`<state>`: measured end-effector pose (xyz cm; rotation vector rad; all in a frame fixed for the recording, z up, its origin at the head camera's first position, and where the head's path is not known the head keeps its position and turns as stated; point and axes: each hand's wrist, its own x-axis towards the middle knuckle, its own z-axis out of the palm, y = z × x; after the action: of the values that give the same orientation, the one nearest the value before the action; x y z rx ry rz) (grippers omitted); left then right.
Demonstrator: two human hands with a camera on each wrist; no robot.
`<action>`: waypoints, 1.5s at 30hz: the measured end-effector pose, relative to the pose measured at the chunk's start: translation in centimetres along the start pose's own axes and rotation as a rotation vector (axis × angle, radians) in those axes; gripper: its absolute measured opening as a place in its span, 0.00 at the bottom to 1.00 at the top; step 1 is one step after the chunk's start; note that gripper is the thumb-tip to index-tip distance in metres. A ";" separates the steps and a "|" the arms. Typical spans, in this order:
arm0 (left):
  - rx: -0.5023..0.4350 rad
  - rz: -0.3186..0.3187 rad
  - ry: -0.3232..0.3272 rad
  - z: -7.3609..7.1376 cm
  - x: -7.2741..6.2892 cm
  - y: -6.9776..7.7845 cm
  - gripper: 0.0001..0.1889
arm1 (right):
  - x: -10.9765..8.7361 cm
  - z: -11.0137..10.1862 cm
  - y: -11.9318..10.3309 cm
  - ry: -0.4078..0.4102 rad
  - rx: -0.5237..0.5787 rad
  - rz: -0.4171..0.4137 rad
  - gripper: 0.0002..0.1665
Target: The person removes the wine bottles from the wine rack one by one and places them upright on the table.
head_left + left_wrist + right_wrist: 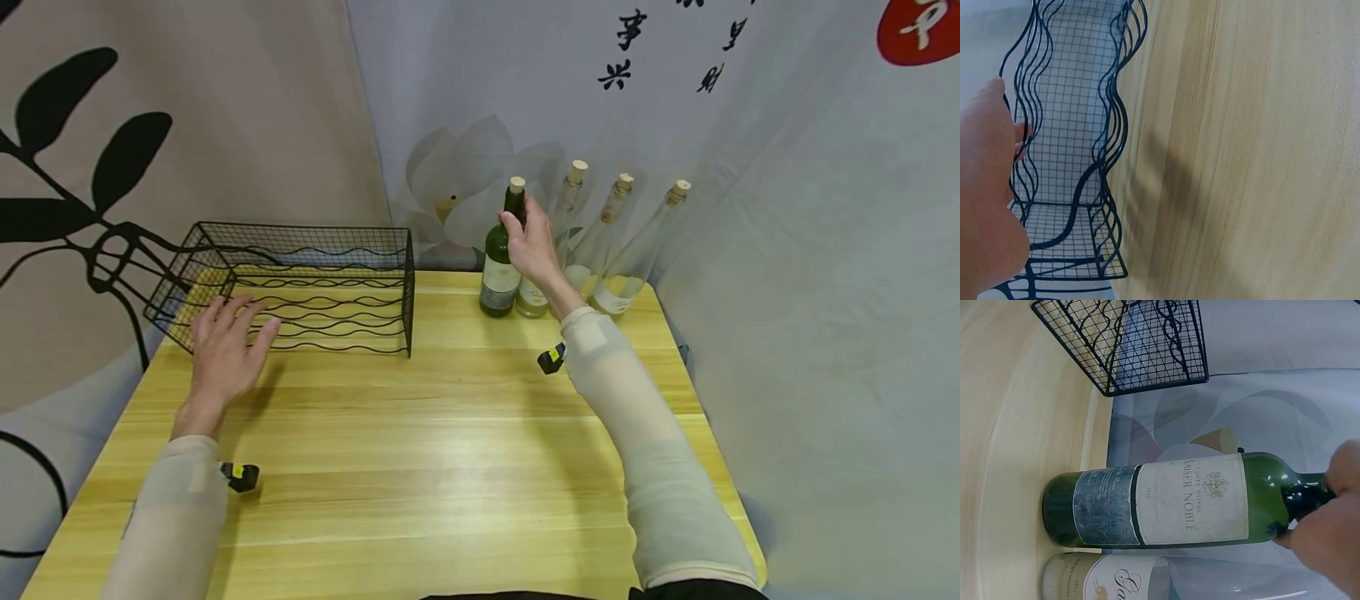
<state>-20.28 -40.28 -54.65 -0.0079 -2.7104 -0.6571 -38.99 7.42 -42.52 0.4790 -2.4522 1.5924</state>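
My right hand [534,246] grips a green wine bottle [499,265] around its neck, just below the cork. The bottle stands upright at the back of the table, and its cream and grey-blue label shows in the right wrist view. Close to its right are three clear, corked glass bottles [630,267], partly covered by my hand and forearm. On the left, my left hand [227,354] lies with fingers spread over the near left part of a black wire bottle rack [337,312]. In the left wrist view its fingertips show behind the rack's wavy wires [1110,125].
A black metal leaf ornament [63,100] reaches in from the left and overlaps the rack in the head view. Pale cloth [787,250] hangs behind and to the right of the wooden table [420,467]. A wrist camera [552,358] sits on each sleeve.
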 end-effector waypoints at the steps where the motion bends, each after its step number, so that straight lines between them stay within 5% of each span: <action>1: 0.000 0.000 -0.001 0.0 0.0 0.0 0.35 | 0.0 0.0 0.0 0.003 -0.002 0.005 0.18; 32: 0.000 -0.003 -0.011 -0.1 0.0 0.2 0.35 | -0.2 -0.4 0.3 0.000 0.020 0.049 0.22; 45: -0.013 -0.011 -0.018 -0.3 -0.1 0.3 0.35 | -1.3 -0.6 0.2 0.012 0.053 0.082 0.37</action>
<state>-20.10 -40.16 -54.31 -0.0021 -2.7255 -0.6805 -37.84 8.24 -42.89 0.3800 -2.4561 1.6901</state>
